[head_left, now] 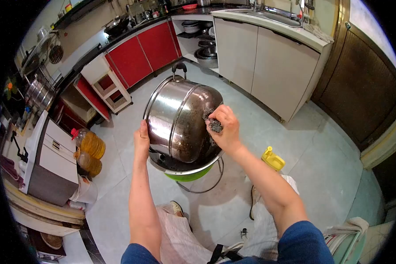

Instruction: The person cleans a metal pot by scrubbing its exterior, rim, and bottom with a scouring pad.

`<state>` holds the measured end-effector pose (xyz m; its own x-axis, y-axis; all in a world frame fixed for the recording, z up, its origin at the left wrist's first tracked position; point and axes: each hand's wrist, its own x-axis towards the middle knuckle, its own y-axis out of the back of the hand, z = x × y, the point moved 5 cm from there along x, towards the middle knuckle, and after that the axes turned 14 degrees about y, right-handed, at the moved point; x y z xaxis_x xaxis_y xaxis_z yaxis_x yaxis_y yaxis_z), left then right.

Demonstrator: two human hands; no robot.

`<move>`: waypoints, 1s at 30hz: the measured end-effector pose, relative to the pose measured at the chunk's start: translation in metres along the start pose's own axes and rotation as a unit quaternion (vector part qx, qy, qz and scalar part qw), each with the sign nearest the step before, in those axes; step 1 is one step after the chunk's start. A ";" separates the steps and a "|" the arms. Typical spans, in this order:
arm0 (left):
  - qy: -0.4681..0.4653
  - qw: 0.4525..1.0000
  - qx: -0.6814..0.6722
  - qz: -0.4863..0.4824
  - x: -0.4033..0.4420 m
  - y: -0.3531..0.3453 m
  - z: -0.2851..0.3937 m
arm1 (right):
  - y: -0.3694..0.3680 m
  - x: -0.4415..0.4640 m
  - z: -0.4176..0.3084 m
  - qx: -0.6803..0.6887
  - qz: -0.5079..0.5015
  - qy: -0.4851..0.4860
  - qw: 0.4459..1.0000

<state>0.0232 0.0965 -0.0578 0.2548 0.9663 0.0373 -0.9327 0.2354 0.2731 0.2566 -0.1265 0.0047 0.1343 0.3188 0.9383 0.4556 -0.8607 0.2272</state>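
Note:
A large steel pot [165, 116] lies tilted on its side over a green basin with a pale rim [187, 177]. Dark brown stains cover its base and lower wall. My left hand [141, 140] grips the pot at its rim, thumb upward on the outside. In my right hand [226, 130] is a grey steel wool scrubber [214, 125], pressed against the stained bottom edge of the pot. A black loop handle [179, 68] sticks up from the pot's far side. Dark liquid seems to lie in the basin beneath.
The basin sits on a metal ring stand [215, 182]. A yellow bottle [273, 159] stands on the floor to the right. Oil jugs [91, 144] are at the left. Red cabinets [141, 48], a white sink cabinet [268, 61] and a brown door [361, 79] surround the floor.

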 end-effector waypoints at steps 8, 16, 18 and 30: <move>0.045 0.999 0.014 -0.009 -0.007 -0.002 0.007 | -0.002 -0.004 0.008 0.000 0.021 0.009 1.000; 0.014 1.000 0.010 -0.018 -0.003 -0.003 0.005 | 0.001 -0.003 0.030 -0.019 0.034 -0.041 0.998; 0.038 0.999 0.007 -0.011 -0.003 -0.002 0.002 | 0.001 -0.006 0.012 -0.006 0.014 -0.024 1.000; 0.022 0.999 -0.024 -0.014 -0.016 -0.008 0.014 | 0.001 -0.005 0.028 -0.004 0.020 -0.050 0.999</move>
<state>0.0304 0.0777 -0.0473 0.2705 0.9626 -0.0125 -0.9366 0.2661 0.2278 0.2810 -0.1173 -0.0074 0.2389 0.3224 0.9160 0.4421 -0.8760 0.1930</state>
